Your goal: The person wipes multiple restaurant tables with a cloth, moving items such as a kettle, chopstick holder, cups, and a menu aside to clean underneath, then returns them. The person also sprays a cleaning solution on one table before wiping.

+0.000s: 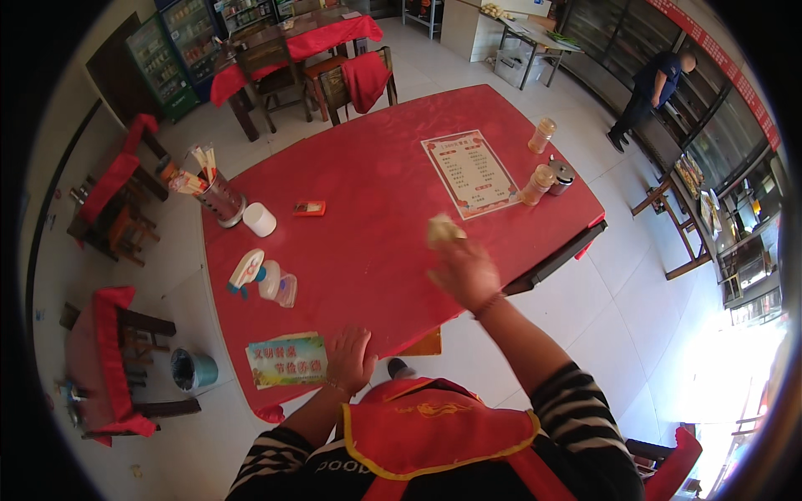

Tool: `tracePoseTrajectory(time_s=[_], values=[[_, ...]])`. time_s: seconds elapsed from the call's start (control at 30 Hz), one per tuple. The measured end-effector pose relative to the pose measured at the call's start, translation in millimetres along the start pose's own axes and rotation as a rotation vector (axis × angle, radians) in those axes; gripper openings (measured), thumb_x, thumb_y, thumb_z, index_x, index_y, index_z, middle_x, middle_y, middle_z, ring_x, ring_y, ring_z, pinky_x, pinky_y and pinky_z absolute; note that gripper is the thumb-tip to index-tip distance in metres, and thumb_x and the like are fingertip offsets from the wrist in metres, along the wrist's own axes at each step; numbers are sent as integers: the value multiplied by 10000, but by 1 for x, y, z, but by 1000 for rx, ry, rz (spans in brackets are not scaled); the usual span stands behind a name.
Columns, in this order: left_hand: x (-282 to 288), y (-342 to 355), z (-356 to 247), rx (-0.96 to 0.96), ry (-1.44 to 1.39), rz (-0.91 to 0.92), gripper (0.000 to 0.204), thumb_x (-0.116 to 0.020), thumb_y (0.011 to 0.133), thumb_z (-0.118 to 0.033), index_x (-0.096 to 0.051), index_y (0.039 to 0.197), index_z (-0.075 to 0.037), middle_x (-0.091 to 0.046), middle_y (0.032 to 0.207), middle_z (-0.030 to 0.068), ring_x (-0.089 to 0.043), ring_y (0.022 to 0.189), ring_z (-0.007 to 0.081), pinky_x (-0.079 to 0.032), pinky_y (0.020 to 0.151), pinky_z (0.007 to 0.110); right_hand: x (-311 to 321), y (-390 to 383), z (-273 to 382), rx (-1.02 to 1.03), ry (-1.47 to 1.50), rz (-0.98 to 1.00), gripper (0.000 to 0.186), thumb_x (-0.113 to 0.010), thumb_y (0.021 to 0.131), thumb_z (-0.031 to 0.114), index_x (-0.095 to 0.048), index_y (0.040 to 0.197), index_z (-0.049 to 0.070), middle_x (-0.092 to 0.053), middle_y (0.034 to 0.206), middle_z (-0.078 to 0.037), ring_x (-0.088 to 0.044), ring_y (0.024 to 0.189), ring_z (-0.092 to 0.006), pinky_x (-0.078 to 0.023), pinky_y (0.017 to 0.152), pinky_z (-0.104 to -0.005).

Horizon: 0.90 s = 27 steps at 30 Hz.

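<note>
My right hand (464,271) is on a pale yellowish cloth (444,227) at the middle right of the red table (368,250), below a laminated sheet (469,171). My left hand (352,357) lies with fingers extended on the near edge, right of a printed colourful card (286,359). At left stand a spray bottle (276,285), a white cylindrical container (259,220) and a metal holder (222,200) of chopsticks, beside a small red packet (309,209). At far right are two shakers (536,185) (542,136) and a small metal pot (560,174).
A person in dark clothes (656,88) bends at shelving on the right. Other tables with red cloths (100,359) and chairs (357,83) stand left and behind. A bucket (194,369) is on the floor at left; a wooden bench (668,225) holds trays at right.
</note>
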<state>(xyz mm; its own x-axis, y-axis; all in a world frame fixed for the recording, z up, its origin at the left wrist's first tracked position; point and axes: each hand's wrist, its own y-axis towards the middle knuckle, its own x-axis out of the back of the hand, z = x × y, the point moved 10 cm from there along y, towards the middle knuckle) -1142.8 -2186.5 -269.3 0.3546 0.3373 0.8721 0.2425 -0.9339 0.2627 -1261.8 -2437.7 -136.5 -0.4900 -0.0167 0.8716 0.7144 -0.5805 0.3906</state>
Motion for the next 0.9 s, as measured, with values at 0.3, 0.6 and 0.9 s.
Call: tracePoseTrajectory(time_s=[0.3,0.6,0.9], values=[[-17,-3,22,187,-103,141,506,-664,835,-181,-572,1297,4,-614,1314,225,-561,1232,442,-368,1140,572,-206,2,196,633,14,334,439,-591,900,288,-672,1284,91,-566,1403,-172,-479,1343,-354,-450,998,-558],[-14,-15,24,219,-10,43,534,-673,812,-98,-538,1319,1,-587,1296,244,-542,1188,463,-391,1058,597,-164,80,-10,211,-36,424,576,-512,960,220,-442,1513,74,-451,1545,-132,-467,1343,-386,-453,997,-591],[-34,71,-1,355,198,-150,575,-694,881,-230,-541,1381,9,-574,1337,257,-525,1245,452,-403,1068,552,-61,65,-229,70,-247,347,450,-512,980,251,-559,1419,163,-510,1491,-127,-531,1328,-334,-480,1060,-491]])
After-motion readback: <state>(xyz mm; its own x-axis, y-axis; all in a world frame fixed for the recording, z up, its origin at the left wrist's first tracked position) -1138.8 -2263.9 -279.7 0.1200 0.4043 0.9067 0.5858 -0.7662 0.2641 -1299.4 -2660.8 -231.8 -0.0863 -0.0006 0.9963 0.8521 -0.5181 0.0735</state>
